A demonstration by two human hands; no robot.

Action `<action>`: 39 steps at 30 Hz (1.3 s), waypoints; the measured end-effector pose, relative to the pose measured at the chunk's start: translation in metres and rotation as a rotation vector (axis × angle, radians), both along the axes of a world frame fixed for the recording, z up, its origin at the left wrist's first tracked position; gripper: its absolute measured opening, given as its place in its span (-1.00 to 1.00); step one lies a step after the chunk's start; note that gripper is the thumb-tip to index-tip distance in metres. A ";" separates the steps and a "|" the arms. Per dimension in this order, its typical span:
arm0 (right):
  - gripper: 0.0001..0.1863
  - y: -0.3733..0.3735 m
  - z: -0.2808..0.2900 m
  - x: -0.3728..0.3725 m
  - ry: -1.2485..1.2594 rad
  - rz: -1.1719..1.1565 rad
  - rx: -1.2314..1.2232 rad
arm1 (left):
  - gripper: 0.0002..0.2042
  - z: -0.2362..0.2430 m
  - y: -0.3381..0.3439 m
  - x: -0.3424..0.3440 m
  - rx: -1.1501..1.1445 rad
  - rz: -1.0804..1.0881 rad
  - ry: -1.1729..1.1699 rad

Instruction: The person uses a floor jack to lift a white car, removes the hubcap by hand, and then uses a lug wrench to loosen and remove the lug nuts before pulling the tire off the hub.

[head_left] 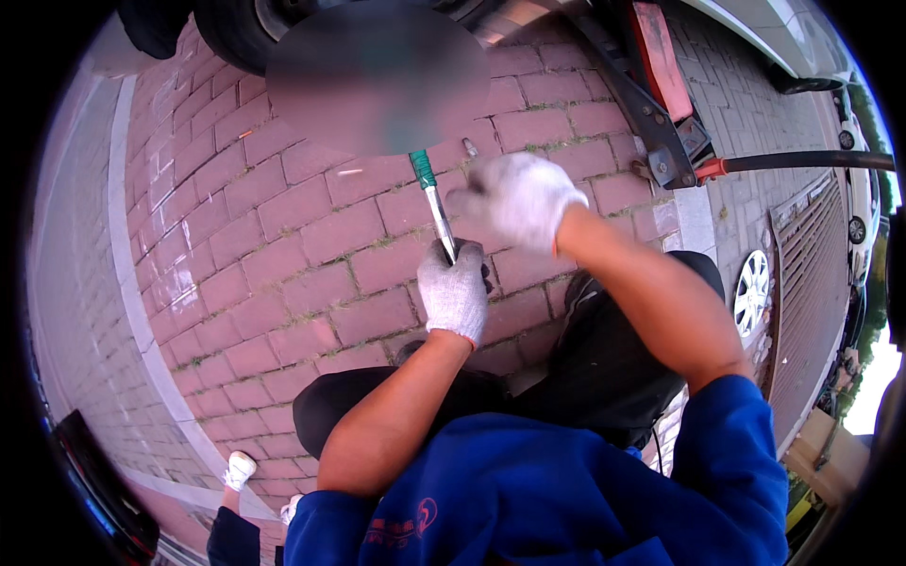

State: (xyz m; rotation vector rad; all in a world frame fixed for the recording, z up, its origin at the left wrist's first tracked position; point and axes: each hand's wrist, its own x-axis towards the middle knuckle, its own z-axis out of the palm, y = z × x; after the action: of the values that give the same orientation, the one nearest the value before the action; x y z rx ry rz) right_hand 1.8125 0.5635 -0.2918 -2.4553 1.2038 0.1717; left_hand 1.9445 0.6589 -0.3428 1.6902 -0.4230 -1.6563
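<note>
My left hand (pixel 453 291), in a whitish knit work glove, is closed round the near end of a shiny metal rod-shaped tool with a green section (pixel 422 170). The tool's far end runs into a blurred patch, so its kind is hidden. My right hand (pixel 521 200), gloved alike, is a little to the right of the tool and smeared by motion. Its fingers point left toward the metal shaft, and whether they hold anything is unclear. A small greyish piece (pixel 469 147) lies on the paving just beyond my right hand.
A black and red floor jack (pixel 665 141) stands at the far right, its dark handle (pixel 802 162) reaching right. A tyre (pixel 231 38) is at the top left. On the right lie a white wheel cover (pixel 751 293) and a metal grate (pixel 810 274). Another person's shoe (pixel 240 469) shows lower left.
</note>
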 end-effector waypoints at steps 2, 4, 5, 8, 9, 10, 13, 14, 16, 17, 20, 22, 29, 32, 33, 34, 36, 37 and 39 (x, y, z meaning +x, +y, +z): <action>-0.51 -0.022 -0.028 -0.002 -0.223 -0.461 0.452 | -0.89 0.006 0.001 0.004 -0.014 -0.017 -0.008; -0.43 -0.038 -0.035 0.013 -0.530 -0.957 0.863 | -0.89 0.011 0.000 0.004 0.006 0.018 0.043; -0.28 -0.040 -0.043 0.017 -0.590 -0.965 0.923 | -0.89 0.013 -0.001 0.002 -0.002 0.041 0.065; -0.23 -0.043 -0.067 0.030 -0.749 -1.016 0.997 | -0.90 0.016 -0.002 -0.002 0.000 0.024 0.059; -0.23 -0.041 -0.077 0.034 -0.808 -1.047 1.015 | -0.89 0.015 -0.001 -0.001 0.001 0.024 0.057; -0.25 -0.042 -0.085 0.037 -0.848 -1.066 1.040 | -0.89 0.013 -0.002 -0.001 0.001 0.023 0.057; -0.37 -0.046 -0.086 0.050 -0.964 -1.088 1.062 | -0.89 0.013 0.000 0.001 0.014 0.047 0.063; -0.39 -0.046 -0.089 0.051 -0.992 -1.092 1.057 | -0.88 0.014 0.001 0.000 0.023 0.050 0.074; -0.41 -0.049 -0.098 0.050 -1.052 -1.101 1.045 | -0.87 0.016 -0.001 0.000 0.032 0.020 0.068; -0.41 -0.050 -0.099 0.053 -1.054 -1.131 1.070 | -0.85 0.015 -0.001 0.001 0.036 0.017 0.081; -0.38 -0.050 -0.095 0.063 -1.099 -1.183 1.135 | -0.83 0.012 0.001 0.001 0.035 0.011 0.098; -0.32 -0.048 -0.084 0.071 -1.177 -1.165 1.164 | -0.83 0.009 0.001 0.002 0.024 0.011 0.098; -0.40 -0.063 -0.064 0.092 -0.214 -0.623 -0.334 | -0.87 0.010 0.002 0.004 0.039 0.024 0.087; -0.56 -0.071 -0.050 0.104 0.251 -0.202 -0.510 | -0.88 0.006 -0.003 -0.005 -0.013 0.010 0.084; -0.70 -0.071 -0.035 0.119 0.497 0.112 -0.467 | -0.88 0.004 0.002 -0.005 -0.014 0.008 0.076; -0.71 -0.081 -0.054 0.134 0.394 0.100 -0.329 | -0.88 0.006 0.004 -0.007 0.002 -0.015 0.079; -0.77 -0.059 -0.024 0.154 0.213 0.367 -0.269 | -0.88 0.008 -0.002 0.003 0.017 -0.007 0.073; -0.80 -0.045 -0.020 0.148 0.005 0.317 -0.310 | -0.82 0.005 0.000 0.000 -0.004 -0.034 0.066; -0.84 -0.022 -0.007 0.128 -0.149 0.148 -0.286 | -0.85 -0.003 0.000 -0.001 0.024 -0.021 0.106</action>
State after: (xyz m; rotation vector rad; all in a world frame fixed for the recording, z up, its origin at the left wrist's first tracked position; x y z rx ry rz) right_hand 1.9401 0.5416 -0.2984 -2.7480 1.0441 -0.1510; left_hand 1.9436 0.6584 -0.3462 1.6116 -0.3728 -1.7636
